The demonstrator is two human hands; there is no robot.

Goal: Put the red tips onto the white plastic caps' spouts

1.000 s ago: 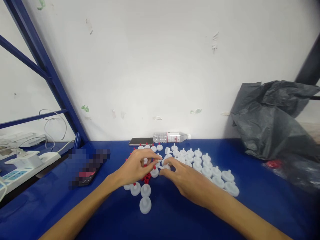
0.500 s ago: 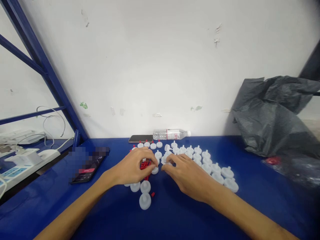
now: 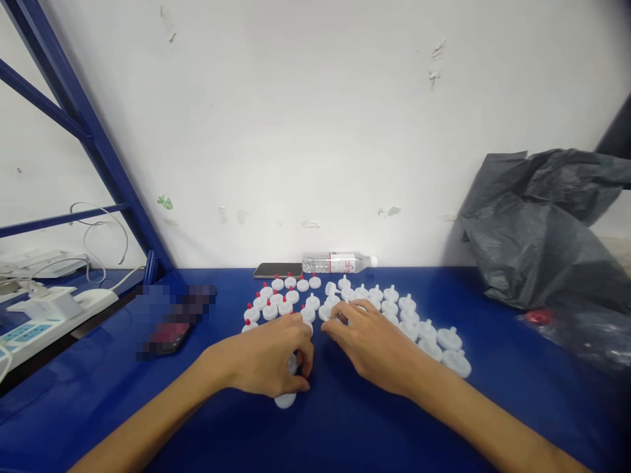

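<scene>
My left hand (image 3: 273,355) is low over the blue table, with thumb and fingers curled together where a loose red cap lay. The cap is hidden, and I cannot see what is between the fingertips. A white stemmed disc (image 3: 285,400) shows just below this hand; another is partly covered by it. My right hand (image 3: 367,338) is closed, thumb and index finger pinched at the near edge of a white stemmed disc (image 3: 326,312). To the left, several white discs wear red caps (image 3: 270,309). On the right, bare-stemmed white discs (image 3: 408,315) lie in a group.
A clear bottle (image 3: 340,263) lies at the wall beside a phone (image 3: 277,270). Another phone (image 3: 172,332) rests at the left, near a power strip (image 3: 54,332) with cables. Grey plastic bags (image 3: 537,230) stand at the right. A blue frame (image 3: 93,131) rises on the left.
My left hand has moved down toward me from the heap of red caps to where the single loose cap lay. More red-capped discs show behind it. My right hand has barely moved.
</scene>
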